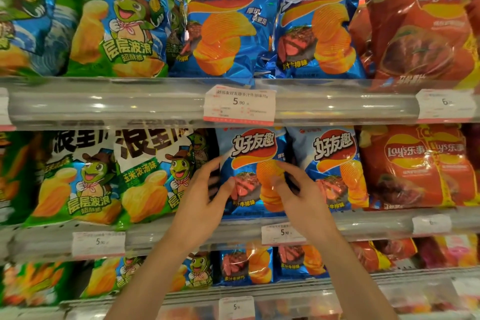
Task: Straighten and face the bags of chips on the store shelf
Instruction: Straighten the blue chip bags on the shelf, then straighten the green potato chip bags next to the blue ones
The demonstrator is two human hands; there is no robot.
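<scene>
Head view, one frame. Both forearms rise from the bottom centre of the frame toward the middle shelf (363, 223).

Left hand (207, 189): fingers spread along the left edge of the blue steak-flavour bag (250, 171), thumb lying on its front near the steak print. The fingers are blurred; I read this as a loose grip on the bag's left side.

Right hand (293, 189): fingers curled at the bag's right edge, thumb over the printed chips on its front. It holds that side. The two hands sit apart, one on each side of the same bag.

The blue steak-flavour bag stands upright, front outward, centre of the frame on the middle shelf, just above a price tag (281, 232) reading 5.90.

Just right of it stands a second blue bag (330, 166), touching or nearly so. Further right are red Lay's bags (405, 166). To the left are green frog-mascot bags (145, 176), tilted slightly.

Below, the lower shelf (285, 291) shows the same blue, green and red sorts, partly hidden by the forearms.

Upper shelf (130, 104), top of the frame: green, blue and red bags in the same order; a larger price label (239, 102) reads 5.90.
</scene>
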